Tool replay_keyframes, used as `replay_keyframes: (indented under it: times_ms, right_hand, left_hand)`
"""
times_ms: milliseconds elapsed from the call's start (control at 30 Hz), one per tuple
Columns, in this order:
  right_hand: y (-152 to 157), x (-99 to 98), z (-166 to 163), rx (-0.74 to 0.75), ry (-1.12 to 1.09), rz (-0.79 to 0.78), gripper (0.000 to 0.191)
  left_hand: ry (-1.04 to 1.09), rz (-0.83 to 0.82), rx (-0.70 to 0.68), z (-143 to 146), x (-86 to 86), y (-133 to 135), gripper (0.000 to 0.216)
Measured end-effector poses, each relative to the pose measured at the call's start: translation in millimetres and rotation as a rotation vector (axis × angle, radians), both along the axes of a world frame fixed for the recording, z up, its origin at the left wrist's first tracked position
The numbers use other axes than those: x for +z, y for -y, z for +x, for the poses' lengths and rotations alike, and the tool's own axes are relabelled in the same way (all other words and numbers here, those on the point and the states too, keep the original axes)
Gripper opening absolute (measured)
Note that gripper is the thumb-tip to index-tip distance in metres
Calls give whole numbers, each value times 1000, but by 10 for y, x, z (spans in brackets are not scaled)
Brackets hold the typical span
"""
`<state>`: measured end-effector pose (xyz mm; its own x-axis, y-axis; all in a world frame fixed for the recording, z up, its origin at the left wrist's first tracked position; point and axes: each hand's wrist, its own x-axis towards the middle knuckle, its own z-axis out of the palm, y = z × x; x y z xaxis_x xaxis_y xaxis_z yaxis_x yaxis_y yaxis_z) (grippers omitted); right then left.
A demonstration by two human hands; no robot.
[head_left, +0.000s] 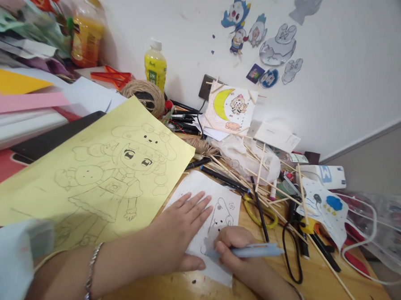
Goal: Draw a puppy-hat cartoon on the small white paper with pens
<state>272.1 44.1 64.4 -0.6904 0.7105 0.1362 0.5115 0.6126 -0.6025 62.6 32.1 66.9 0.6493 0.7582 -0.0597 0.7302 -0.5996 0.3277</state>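
My left hand [183, 227] lies flat with its fingers stretched over a small white sheet of paper [214, 274], pressing it to the table. On that sheet a cartoon animal is drawn in black line, partly covered by my hands. My right hand [237, 250] is closed round a light blue pen [260, 250], its tip down on the paper near the lower part of the drawing. Left of the sheet, and partly beneath my left forearm, is a large yellow sheet [165, 184] with a line drawing of a girl in a hat.
Wooden sticks [263, 171], markers [226, 179], yellow-handled scissors [260, 214] and a black cord [294, 258] crowd the right side. Behind stand a yellow drink bottle [155, 67], an orange juice bottle [88, 32], a twine roll [144, 95] and a moon picture [231, 107] near the wall.
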Motion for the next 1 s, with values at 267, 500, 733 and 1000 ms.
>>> replay_keyframes:
  times_ms: [267, 500, 733, 1000]
  right_hand:
    - [-10, -7, -4, 2, -36, -12, 40]
    - [-7, -52, 18, 3, -72, -46, 37]
    - [-16, -41, 25, -13, -75, 12, 39]
    - [-18, -43, 44, -5, -52, 40, 41]
  left_hand:
    - [-23, -38, 0, 17, 64, -6, 96]
    - [-56, -24, 1, 24, 48, -5, 96]
    - [-67, -46, 6, 24, 71, -2, 95]
    - [-47, -53, 7, 25, 57, -10, 95]
